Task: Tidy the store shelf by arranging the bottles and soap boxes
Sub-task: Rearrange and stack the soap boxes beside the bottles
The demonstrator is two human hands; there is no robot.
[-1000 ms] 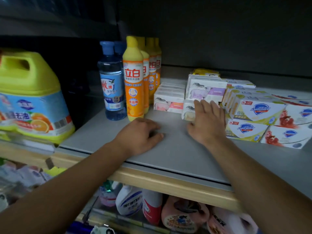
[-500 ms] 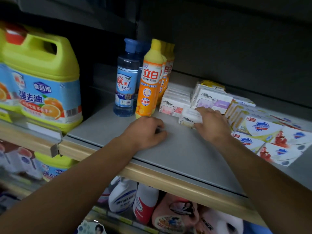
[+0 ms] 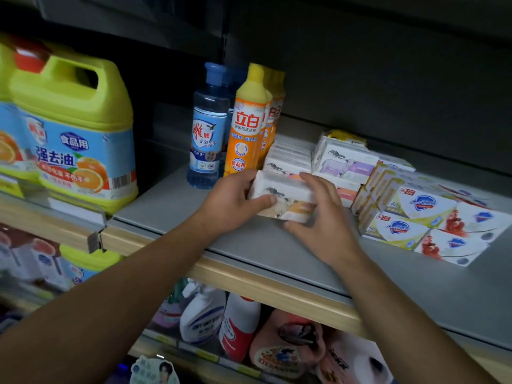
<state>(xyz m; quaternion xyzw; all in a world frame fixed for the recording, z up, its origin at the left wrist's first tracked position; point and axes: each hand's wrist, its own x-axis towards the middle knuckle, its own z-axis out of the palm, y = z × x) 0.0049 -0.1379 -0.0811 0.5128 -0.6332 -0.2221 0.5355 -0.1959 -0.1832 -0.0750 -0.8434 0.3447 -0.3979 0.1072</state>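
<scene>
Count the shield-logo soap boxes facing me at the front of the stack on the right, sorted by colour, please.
Yellow-green boxes: 2
Red boxes: 2
Total: 4 front faces. More boxes lie behind them, too hidden to count.

Open grey shelf (image 3: 177,206) front left; blocked behind by bottles (image 3: 243,134), right by soap boxes (image 3: 415,212).
</scene>
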